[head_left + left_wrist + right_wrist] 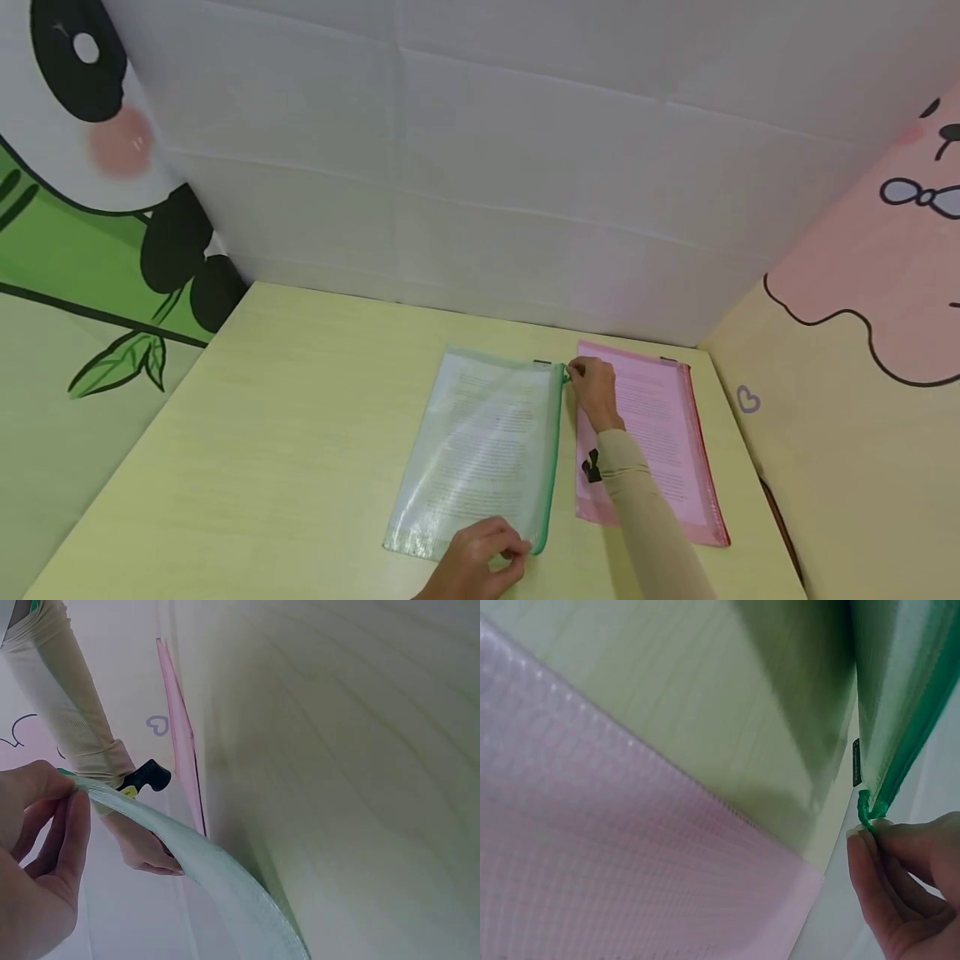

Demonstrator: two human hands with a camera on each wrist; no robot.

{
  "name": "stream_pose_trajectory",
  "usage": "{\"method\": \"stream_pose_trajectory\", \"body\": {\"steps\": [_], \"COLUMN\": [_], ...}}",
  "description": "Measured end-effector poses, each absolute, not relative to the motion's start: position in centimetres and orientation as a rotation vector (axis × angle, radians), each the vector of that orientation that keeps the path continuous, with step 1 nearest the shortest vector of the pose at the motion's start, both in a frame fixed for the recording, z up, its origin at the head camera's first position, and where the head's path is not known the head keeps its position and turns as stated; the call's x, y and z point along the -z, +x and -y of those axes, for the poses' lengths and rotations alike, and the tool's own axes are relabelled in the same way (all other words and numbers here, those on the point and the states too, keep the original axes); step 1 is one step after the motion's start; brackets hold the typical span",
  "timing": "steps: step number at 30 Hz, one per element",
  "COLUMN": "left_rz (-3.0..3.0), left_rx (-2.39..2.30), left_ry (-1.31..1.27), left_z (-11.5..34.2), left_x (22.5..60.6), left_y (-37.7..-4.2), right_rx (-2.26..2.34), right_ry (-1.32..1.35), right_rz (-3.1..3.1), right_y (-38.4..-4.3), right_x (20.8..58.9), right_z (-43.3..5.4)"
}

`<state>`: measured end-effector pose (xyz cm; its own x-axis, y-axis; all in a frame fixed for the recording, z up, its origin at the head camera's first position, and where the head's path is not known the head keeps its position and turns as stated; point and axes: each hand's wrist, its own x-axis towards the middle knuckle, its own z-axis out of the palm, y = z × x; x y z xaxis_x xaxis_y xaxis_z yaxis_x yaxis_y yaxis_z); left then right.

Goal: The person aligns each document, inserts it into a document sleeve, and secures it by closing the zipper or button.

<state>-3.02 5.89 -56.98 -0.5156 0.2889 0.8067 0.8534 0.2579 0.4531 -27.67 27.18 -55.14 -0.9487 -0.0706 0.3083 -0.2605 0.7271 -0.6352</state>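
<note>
A clear, green-tinted zip document pouch (480, 442) with a printed sheet inside has its green zipper edge (553, 458) on the right. My left hand (476, 558) pinches the pouch's near right corner between thumb and finger. In the left wrist view the pouch edge (217, 881) bows up from the table at that corner. At the far right corner my right hand (595, 392) pinches the zipper's green pull cord (865, 808). The right wrist view shows thumb and fingertips on this cord, just beside the zipper's end.
A pink zip document pouch (652, 408) with a red zipper edge (705, 458) and a printed sheet lies to the right, partly under my right forearm. The pale wood-grain table (262, 433) meets a white back wall (487, 167). Cartoon-printed walls stand on both sides.
</note>
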Motion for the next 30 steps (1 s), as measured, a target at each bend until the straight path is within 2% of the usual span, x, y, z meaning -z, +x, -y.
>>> {"method": "stream_pose_trajectory", "body": {"steps": [16,24,30], "left_rz": [1.863,1.856,1.867], "left_rx": [1.274,1.321,1.348], "left_ry": [-0.870,-0.819,-0.806], "left_z": [-6.3,-6.3,-6.4], "left_x": [57.9,57.5,57.2], "left_y": [-3.4,-3.2,-3.0], "right_rx": [-1.141,-1.126,-1.268], "right_ry": [0.245,0.274,0.200], "right_rz": [2.748,2.805,2.875], "right_y": [-27.2,-25.2,-23.1], "right_x": [55.0,54.4,54.5], "right_z": [-27.8,-28.1,-28.2]}}
